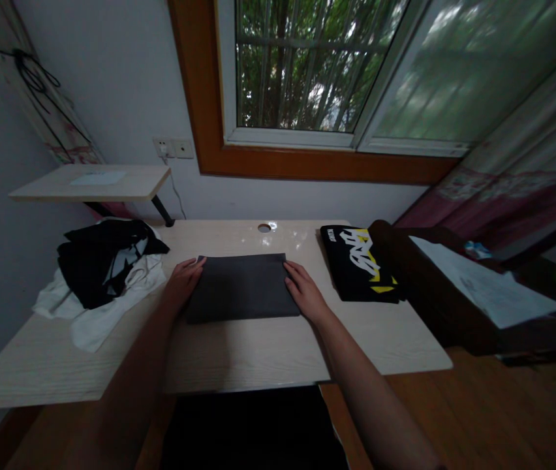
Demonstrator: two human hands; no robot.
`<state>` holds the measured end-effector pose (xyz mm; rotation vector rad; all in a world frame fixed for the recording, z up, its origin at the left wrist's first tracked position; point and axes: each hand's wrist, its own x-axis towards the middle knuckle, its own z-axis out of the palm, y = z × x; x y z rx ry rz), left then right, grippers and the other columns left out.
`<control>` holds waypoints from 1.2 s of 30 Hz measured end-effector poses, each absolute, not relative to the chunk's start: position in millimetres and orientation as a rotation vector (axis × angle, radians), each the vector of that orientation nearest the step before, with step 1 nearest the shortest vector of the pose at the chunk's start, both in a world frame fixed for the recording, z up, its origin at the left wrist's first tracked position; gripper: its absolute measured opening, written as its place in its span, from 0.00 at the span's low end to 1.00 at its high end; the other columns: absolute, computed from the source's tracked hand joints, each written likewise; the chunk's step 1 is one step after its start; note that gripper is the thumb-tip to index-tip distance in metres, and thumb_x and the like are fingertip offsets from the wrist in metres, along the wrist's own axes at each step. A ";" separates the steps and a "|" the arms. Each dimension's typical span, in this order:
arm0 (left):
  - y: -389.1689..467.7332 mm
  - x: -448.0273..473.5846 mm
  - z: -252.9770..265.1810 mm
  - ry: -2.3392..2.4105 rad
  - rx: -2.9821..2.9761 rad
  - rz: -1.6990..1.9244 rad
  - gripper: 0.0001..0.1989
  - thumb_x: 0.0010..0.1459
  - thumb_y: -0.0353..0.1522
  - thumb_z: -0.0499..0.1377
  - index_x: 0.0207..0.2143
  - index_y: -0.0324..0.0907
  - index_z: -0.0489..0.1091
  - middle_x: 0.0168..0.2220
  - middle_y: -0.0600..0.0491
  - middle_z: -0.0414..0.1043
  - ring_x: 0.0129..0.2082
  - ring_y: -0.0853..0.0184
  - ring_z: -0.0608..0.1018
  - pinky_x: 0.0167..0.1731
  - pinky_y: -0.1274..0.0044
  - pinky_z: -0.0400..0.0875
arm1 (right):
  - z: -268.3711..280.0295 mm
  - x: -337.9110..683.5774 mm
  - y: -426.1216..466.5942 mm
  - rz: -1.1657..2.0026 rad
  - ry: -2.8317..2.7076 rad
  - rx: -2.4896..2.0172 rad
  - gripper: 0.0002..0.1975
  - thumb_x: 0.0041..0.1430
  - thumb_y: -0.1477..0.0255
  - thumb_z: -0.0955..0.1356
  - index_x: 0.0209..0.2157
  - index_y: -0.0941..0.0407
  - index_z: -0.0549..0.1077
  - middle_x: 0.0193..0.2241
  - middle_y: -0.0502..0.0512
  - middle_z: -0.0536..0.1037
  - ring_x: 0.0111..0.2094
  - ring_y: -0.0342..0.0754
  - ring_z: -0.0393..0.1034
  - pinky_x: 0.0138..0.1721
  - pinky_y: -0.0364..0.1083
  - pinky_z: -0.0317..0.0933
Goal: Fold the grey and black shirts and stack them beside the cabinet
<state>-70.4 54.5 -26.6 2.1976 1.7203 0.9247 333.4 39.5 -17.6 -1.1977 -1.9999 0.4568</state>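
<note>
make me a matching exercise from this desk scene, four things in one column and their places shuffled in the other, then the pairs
1 dark grey piece
2 cloth heap
3 folded printed cloth
4 wall sockets

A near the right end of the desk
B left of the window
C between left hand and right hand
D in front of the raised shelf

Pairs: 1-C, 2-D, 3-A, 4-B

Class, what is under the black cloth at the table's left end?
White cloth spreads out from under the black cloth onto the table; whatever is directly beneath is hidden.
</note>
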 end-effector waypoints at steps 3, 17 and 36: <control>57.3 -71.5 -31.8 1.734 2.197 0.908 0.27 0.70 0.46 0.44 0.62 0.46 0.70 0.59 0.49 0.74 0.65 0.58 0.67 0.66 0.60 0.59 | -21.5 333.8 42.1 0.441 -2.016 -1.225 0.25 0.71 0.63 0.60 0.66 0.49 0.65 0.64 0.59 0.66 0.65 0.55 0.61 0.67 0.58 0.56; 51.9 -66.8 -22.3 1.788 2.211 0.976 0.28 0.71 0.45 0.43 0.65 0.44 0.66 0.59 0.47 0.73 0.66 0.57 0.65 0.66 0.60 0.59 | -16.1 330.9 38.1 0.420 -2.052 -1.241 0.27 0.72 0.62 0.58 0.70 0.49 0.58 0.68 0.59 0.61 0.67 0.54 0.58 0.68 0.58 0.55; 49.9 -68.9 -13.4 1.849 2.082 1.037 0.26 0.69 0.44 0.44 0.55 0.45 0.75 0.64 0.49 0.69 0.66 0.56 0.66 0.67 0.57 0.57 | -7.4 327.8 40.2 0.465 -1.830 -1.260 0.28 0.68 0.63 0.63 0.67 0.52 0.63 0.65 0.62 0.64 0.66 0.55 0.59 0.69 0.59 0.53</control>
